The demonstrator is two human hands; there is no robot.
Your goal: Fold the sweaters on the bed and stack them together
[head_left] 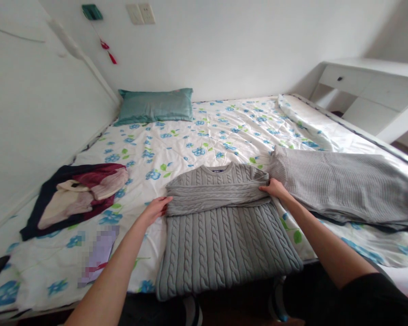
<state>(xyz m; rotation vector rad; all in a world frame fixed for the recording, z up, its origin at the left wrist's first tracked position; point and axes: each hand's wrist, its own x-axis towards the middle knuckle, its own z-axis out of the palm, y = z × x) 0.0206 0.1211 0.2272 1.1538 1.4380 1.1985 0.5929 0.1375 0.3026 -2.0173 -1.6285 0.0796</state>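
Note:
A grey cable-knit sweater [224,240] lies flat on the bed, collar away from me, both sleeves folded across the chest. My left hand [155,209] rests on the sweater's left edge at the folded sleeve, fingers stretched out flat. At the right edge of the folded sleeves, my right hand [274,187] presses down with fingers curled over the knit. The hem hangs slightly over the near edge of the bed.
A second grey ribbed garment [343,185] lies to the right. A dark navy, maroon and cream pile of clothes [75,194] sits at the left. A teal pillow [154,106] is at the headboard. The floral sheet [204,140] covers the bed; a white desk [370,90] stands at right.

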